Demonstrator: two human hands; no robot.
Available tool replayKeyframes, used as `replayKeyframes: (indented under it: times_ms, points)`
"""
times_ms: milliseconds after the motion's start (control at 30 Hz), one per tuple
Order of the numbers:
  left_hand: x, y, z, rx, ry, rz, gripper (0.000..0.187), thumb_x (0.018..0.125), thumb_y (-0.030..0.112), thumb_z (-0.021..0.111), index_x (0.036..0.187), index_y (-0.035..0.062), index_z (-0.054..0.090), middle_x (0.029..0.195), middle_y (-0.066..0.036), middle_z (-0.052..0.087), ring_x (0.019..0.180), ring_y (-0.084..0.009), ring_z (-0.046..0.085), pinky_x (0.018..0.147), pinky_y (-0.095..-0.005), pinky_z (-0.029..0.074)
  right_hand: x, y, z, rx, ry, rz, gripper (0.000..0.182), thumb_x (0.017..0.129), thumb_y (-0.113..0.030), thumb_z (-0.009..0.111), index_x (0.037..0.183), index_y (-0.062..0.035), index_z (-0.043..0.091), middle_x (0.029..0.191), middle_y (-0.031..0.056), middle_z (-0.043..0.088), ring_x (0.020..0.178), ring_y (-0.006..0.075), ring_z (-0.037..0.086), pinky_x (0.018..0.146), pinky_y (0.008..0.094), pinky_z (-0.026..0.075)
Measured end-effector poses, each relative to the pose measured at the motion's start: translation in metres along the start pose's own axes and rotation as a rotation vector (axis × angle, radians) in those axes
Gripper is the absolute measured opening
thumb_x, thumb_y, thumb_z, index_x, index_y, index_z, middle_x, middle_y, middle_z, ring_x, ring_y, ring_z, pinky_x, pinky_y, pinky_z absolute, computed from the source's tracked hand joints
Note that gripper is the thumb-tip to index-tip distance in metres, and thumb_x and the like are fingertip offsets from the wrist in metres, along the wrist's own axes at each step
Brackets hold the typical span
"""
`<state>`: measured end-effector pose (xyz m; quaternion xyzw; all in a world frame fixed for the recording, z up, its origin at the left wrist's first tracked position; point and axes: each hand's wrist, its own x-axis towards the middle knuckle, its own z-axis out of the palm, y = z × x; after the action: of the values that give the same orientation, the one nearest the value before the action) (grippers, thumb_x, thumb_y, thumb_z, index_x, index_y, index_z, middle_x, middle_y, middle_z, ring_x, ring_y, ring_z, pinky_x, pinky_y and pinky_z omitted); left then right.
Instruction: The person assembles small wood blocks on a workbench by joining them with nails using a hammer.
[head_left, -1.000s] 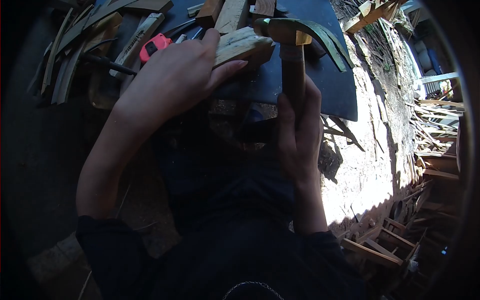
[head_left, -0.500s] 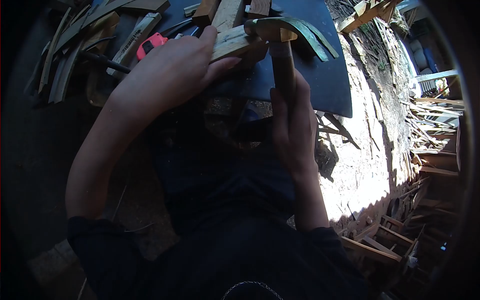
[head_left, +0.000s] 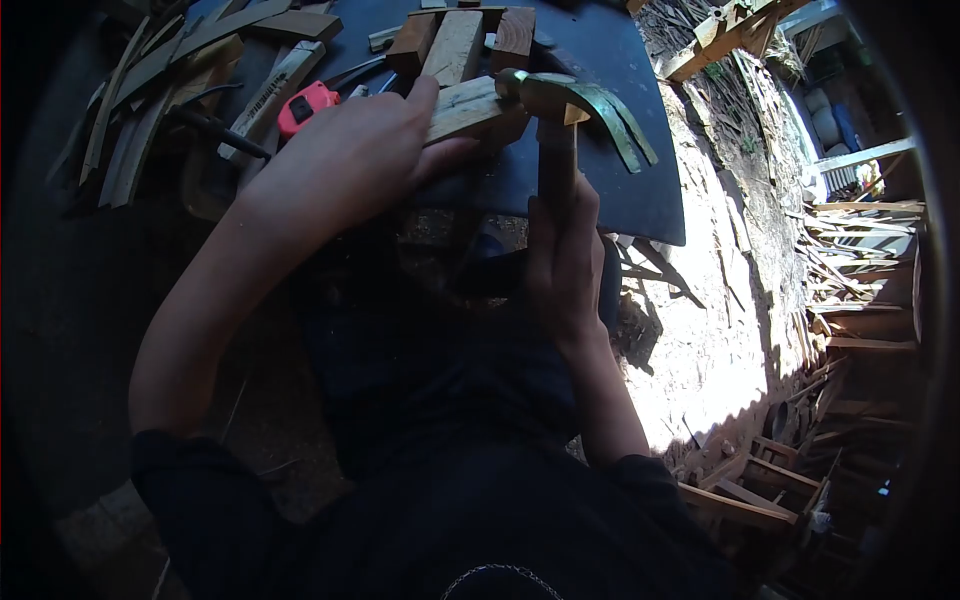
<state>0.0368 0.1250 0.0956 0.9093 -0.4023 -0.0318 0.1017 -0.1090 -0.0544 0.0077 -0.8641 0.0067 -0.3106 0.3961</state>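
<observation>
My left hand (head_left: 350, 150) is closed around a short piece of pale wood (head_left: 462, 110) at the near part of the table, thumb below and fingers on top. My right hand (head_left: 568, 245) grips the handle of a claw hammer (head_left: 555, 97). The hammer's striking face is against or very close to the right end of that wood; contact is hard to judge. Its claw points right, over the table. Beyond the held piece, a pale wood strip (head_left: 455, 48) lies between two reddish-brown wood blocks, the left block (head_left: 410, 45) and the right block (head_left: 515, 38).
A dark blue table (head_left: 630, 190) carries the work. Left of my hand are a red tape measure (head_left: 305, 108), a dark-handled tool (head_left: 222, 130) and a pile of wood offcuts (head_left: 150, 85). Sunlit ground (head_left: 710, 330) and scattered wood strips (head_left: 860, 245) lie to the right.
My right hand and the hammer have shifted slightly left and down in view, with the claw tilting lower. My left hand keeps its hold on the wood. The whole view has shifted a little.
</observation>
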Motion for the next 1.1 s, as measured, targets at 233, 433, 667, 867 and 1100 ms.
replayKeyframes:
  times_ms: [233, 433, 667, 867, 1100]
  points:
    - [-0.002, 0.000, -0.002, 0.001, -0.002, 0.016, 0.056, 0.108, 0.051, 0.050, 0.120, -0.0030, 0.048, 0.093, -0.027, 0.070, 0.089, -0.0439, 0.071, 0.075, -0.0510, 0.055, 0.023, -0.033, -0.022, 0.097, 0.126, 0.070, 0.040, 0.108, -0.010, 0.053, 0.145, -0.0027, 0.040, 0.111, 0.0186, 0.066, 0.088, 0.0272, 0.067, 0.077, 0.0399, 0.053]
    - [-0.001, -0.001, -0.002, -0.003, 0.007, 0.010, 0.057, 0.108, 0.052, 0.050, 0.120, -0.0035, 0.049, 0.095, -0.027, 0.070, 0.089, -0.0438, 0.071, 0.075, -0.0511, 0.055, 0.002, -0.002, 0.003, -0.073, 0.032, -0.059, 0.043, 0.105, -0.006, 0.056, 0.145, -0.0080, 0.039, 0.117, 0.0321, 0.066, 0.105, 0.0481, 0.071, 0.082, 0.0474, 0.056]
    - [-0.003, 0.000, -0.002, 0.024, 0.009, 0.014, 0.056, 0.108, 0.052, 0.049, 0.120, -0.0030, 0.049, 0.095, -0.026, 0.070, 0.090, -0.0440, 0.071, 0.076, -0.0508, 0.056, 0.023, -0.034, -0.024, 0.002, 0.112, -0.018, 0.043, 0.106, -0.006, 0.056, 0.145, -0.0036, 0.038, 0.116, 0.0275, 0.068, 0.100, 0.0411, 0.073, 0.080, 0.0446, 0.056]
    - [-0.002, 0.000, 0.001, 0.007, -0.009, 0.017, 0.055, 0.107, 0.051, 0.050, 0.118, -0.0022, 0.049, 0.096, -0.027, 0.070, 0.093, -0.0439, 0.071, 0.078, -0.0508, 0.056, 0.004, -0.009, -0.005, -0.130, -0.049, 0.003, 0.043, 0.105, -0.005, 0.057, 0.144, -0.0025, 0.038, 0.110, 0.0268, 0.067, 0.098, 0.0443, 0.072, 0.080, 0.0442, 0.055]
    - [0.000, 0.004, -0.010, -0.009, -0.040, -0.012, 0.055, 0.107, 0.050, 0.051, 0.117, -0.0036, 0.049, 0.096, -0.027, 0.070, 0.093, -0.0439, 0.071, 0.077, -0.0505, 0.056, 0.025, -0.038, -0.023, -0.018, 0.088, -0.046, 0.042, 0.106, -0.007, 0.056, 0.143, -0.0016, 0.038, 0.113, 0.0272, 0.067, 0.102, 0.0430, 0.072, 0.081, 0.0442, 0.055]
